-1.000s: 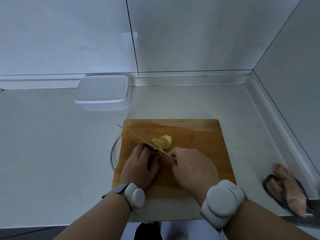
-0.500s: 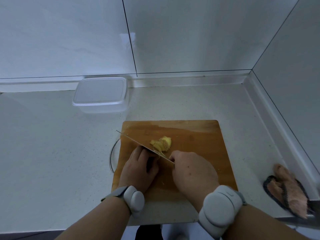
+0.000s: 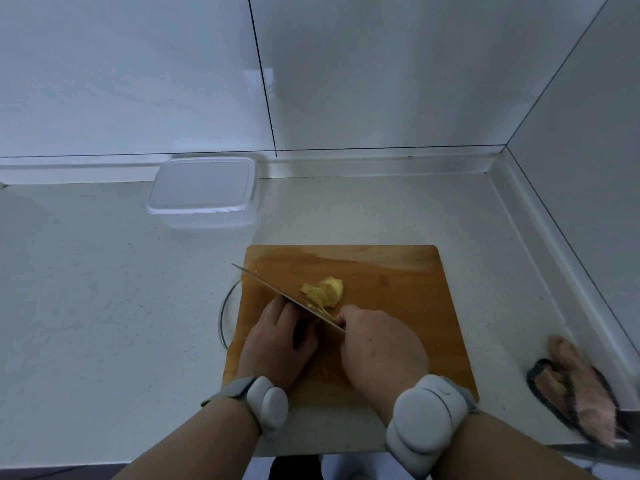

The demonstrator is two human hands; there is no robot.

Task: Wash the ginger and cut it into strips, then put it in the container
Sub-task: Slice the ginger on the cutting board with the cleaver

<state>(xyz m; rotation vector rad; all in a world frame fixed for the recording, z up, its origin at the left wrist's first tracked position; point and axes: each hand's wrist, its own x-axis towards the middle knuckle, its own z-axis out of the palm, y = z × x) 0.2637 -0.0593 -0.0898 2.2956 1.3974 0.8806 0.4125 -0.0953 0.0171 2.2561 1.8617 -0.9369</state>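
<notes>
Countertop (image 3: 104,289): ginger (image 3: 325,292) mid-board (image 3: 398,271), knife (image 3: 277,292) perhaps touching.

The knife (image 3: 287,296) has inched along the ginger (image 3: 325,292) over the last second, its blade now meeting the sliced edge slightly nearer the uncut knob. The right hand (image 3: 381,344) and left hand (image 3: 278,341) have shifted with it; the view has also tipped slightly
</notes>
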